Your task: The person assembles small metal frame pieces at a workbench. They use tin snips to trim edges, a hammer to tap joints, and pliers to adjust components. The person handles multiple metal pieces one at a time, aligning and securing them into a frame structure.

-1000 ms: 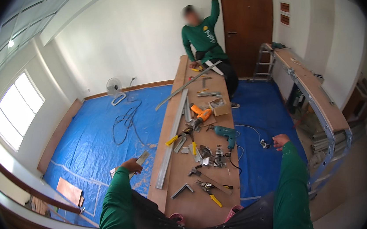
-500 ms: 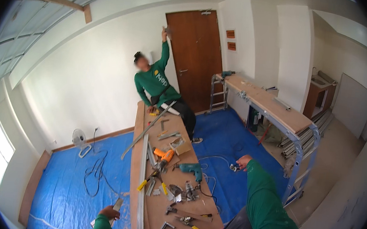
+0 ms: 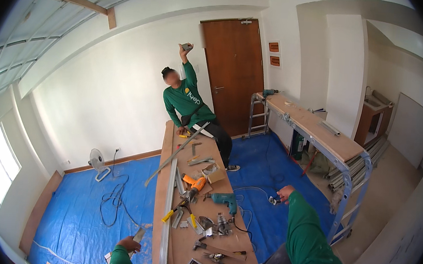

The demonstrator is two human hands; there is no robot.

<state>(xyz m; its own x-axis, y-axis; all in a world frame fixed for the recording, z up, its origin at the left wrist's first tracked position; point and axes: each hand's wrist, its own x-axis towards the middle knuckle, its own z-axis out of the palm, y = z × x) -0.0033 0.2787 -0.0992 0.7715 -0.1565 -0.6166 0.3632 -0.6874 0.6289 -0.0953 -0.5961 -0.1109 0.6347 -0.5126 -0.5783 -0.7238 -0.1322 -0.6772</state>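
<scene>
The room has pale walls and a blue sheet (image 3: pixel 79 211) over much of the floor, with a long wooden board (image 3: pixel 180 241) crossing it, crowded with tools. From the head view, our only one, we see our left hand (image 3: pixel 129 245) beyond the board's left side, fingers closed around a flat metal piece (image 3: pixel 139 234) that pokes up past them. Our right hand (image 3: pixel 285 192) is out over the sheet on the other side, fingers curled; we cannot tell whether it grips anything. We judge the long metal strip (image 3: pixel 177 154) the likeliest to fall: its near end juts past the board's left edge, so a bump could tip it. The teal drill (image 3: pixel 224 199) has a dark cord curving toward the right edge, and a snagged leg or sleeve could drag it down. A loose hold on the metal piece could let it slip, and its edges might cut our fingers.
</scene>
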